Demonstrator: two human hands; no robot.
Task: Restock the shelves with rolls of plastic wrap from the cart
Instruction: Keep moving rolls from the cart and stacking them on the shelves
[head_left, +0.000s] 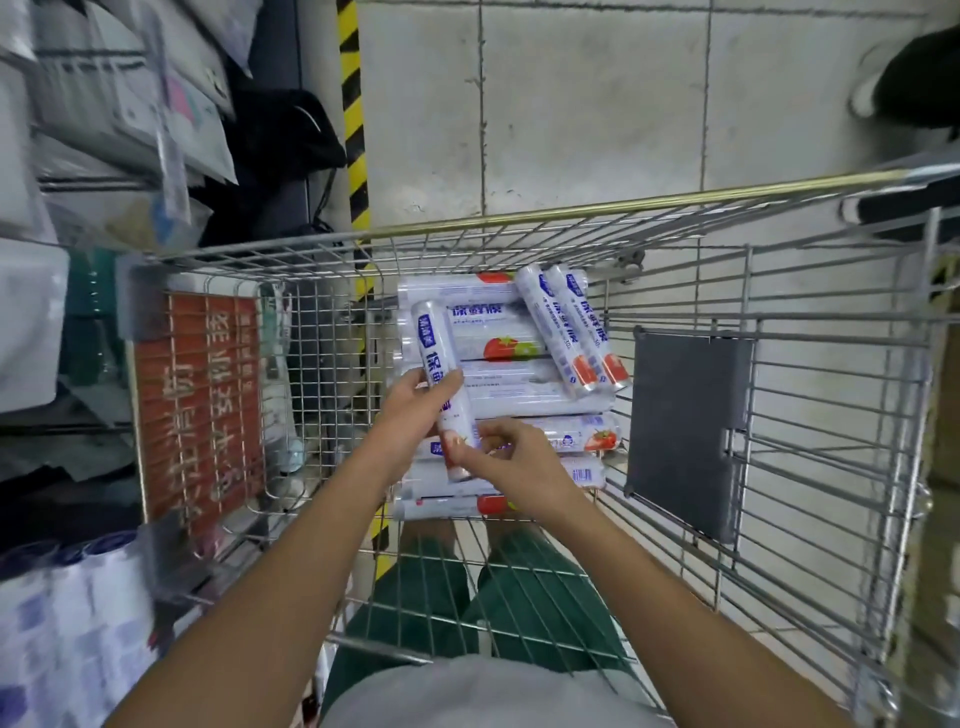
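Observation:
A wire shopping cart (519, 218) holds a pile of plastic wrap rolls (519, 379) in white packaging with blue labels and red tomato prints. My left hand (410, 410) grips one roll (439, 343) around its middle, holding it tilted above the pile. My right hand (511, 457) pinches the lower end of that same roll. Two more rolls (576, 332) lie slanted on top of the pile at the right.
Shelves (104, 130) with packaged goods run along the left side. A red sign (200, 410) hangs on the cart's left wall and a grey flap (685, 426) on its right. Another person's shoe (883, 78) shows at the top right on the tiled floor.

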